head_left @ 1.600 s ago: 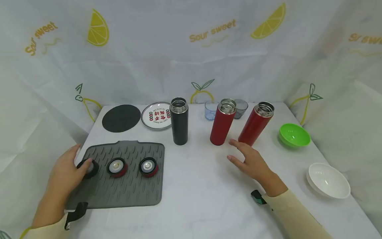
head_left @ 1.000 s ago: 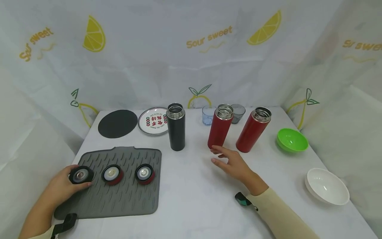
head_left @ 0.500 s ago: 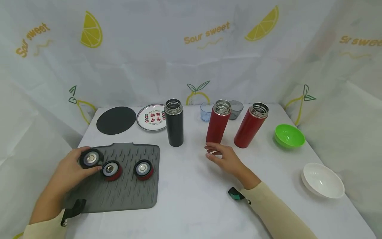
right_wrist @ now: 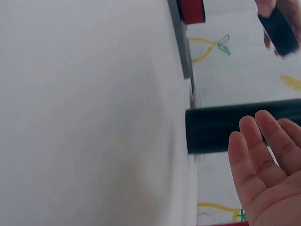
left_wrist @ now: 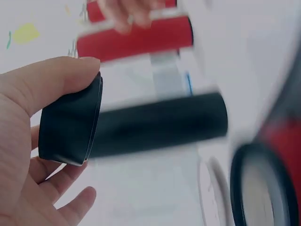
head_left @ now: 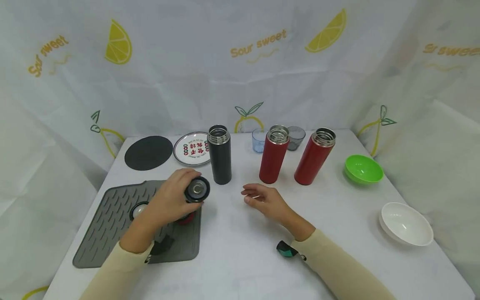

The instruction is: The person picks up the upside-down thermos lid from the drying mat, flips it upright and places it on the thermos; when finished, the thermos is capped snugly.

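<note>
Head view: the left hand (head_left: 170, 202) grips the black lid (head_left: 196, 189), lifted off the grey mat (head_left: 108, 221) and carried right since half a second ago, now just left of the black flask (head_left: 220, 155), while the right hand (head_left: 264, 201) hovers relaxed and empty over the tabletop (head_left: 240, 258), drifted left; counted: three flasks (one black, two red (head_left: 273, 156) (head_left: 314, 156)), three lids, two small cups, two bowls, one plate, one round black pad. Left wrist view: thumb and fingers (left_wrist: 56, 80) clasp the lid (left_wrist: 70, 122) before the blurred black flask (left_wrist: 160, 125). Right wrist view: open palm (right_wrist: 268, 174) just beside the black flask (right_wrist: 214, 129), not touching.
</note>
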The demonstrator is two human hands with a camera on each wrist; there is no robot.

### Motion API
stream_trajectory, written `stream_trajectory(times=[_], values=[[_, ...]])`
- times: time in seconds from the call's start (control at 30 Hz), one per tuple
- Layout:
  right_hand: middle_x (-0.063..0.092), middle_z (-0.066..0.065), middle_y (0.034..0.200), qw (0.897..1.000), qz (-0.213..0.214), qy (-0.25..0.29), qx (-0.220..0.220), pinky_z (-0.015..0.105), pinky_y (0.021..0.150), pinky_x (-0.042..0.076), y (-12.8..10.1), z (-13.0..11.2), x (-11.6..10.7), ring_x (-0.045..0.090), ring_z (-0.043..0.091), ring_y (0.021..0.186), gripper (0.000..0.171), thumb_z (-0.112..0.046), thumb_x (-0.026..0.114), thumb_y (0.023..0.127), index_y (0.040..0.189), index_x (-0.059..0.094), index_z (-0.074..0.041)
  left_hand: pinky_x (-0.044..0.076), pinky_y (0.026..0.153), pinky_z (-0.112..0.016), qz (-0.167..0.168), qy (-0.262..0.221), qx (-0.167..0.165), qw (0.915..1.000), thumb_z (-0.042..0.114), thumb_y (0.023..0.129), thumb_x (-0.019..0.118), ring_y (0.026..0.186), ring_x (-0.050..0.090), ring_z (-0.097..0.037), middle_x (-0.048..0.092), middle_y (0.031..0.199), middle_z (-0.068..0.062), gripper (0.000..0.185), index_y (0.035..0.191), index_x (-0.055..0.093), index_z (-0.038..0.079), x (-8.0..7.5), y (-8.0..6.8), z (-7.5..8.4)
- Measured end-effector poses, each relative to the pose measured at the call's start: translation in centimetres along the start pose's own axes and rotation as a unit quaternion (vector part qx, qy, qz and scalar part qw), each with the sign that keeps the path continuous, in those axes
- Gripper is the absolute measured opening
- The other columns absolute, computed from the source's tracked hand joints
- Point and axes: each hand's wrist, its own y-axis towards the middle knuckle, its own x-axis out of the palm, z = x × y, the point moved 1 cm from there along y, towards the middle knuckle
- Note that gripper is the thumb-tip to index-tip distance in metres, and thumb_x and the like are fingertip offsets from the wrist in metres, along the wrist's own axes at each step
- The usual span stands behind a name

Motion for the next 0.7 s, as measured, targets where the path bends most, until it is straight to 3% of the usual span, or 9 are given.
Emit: stream_trajectory(times=[0.23, 0.5, 0.6, 0.7], values=[[0.061, 0.011, 0.122, 0.998, 0.008, 0.059, -0.014, 0.031, 0.090, 0.051, -0.3, -1.0, 1.6, 0.060, 0.020, 0.109, 0.057, -0.031, 0.070, 0.091, 0.138, 0.049, -0.008, 0.040, 0.102, -0.039, 0.022, 0.018, 0.115, 0.9930, 0.020, 0.066, 0.089, 0.114, 0.051, -0.024, 0.054, 0.121, -0.008, 0.069, 0.125, 0.057, 0.004, 3.3, 2.1, 3.4], [0.064, 0.010, 0.117, 0.997, 0.033, 0.074, -0.018, 0.027, 0.087, 0.052, -0.3, -1.5, 1.7, 0.061, 0.024, 0.103, 0.046, -0.020, 0.071, 0.091, 0.130, 0.054, -0.003, 0.037, 0.106, -0.037, 0.030, 0.038, 0.193, 0.9799, 0.021, 0.072, 0.086, 0.113, 0.050, -0.024, 0.055, 0.119, -0.009, 0.062, 0.124, 0.058, 0.004, 5.6, 3.6, 5.6], [0.066, 0.011, 0.113, 0.996, 0.050, 0.066, -0.022, 0.030, 0.085, 0.053, -0.3, -1.6, 1.5, 0.063, 0.024, 0.098, 0.040, -0.020, 0.072, 0.090, 0.124, 0.058, -0.002, 0.034, 0.108, -0.038, 0.021, 0.040, 0.192, 0.9803, 0.023, 0.071, 0.088, 0.118, 0.048, -0.025, 0.053, 0.123, -0.010, 0.067, 0.128, 0.056, 0.005, 5.8, 3.7, 5.9], [0.067, 0.008, 0.109, 0.996, 0.073, 0.042, -0.038, 0.035, 0.086, 0.054, -0.3, -1.6, 1.4, 0.064, 0.022, 0.095, 0.036, -0.018, 0.074, 0.088, 0.119, 0.061, -0.004, 0.036, 0.107, -0.041, -0.013, 0.008, 0.131, 0.9913, 0.035, 0.070, 0.088, 0.126, 0.044, -0.025, 0.049, 0.135, -0.009, 0.084, 0.138, 0.048, 0.007, 5.7, 3.5, 6.0]])
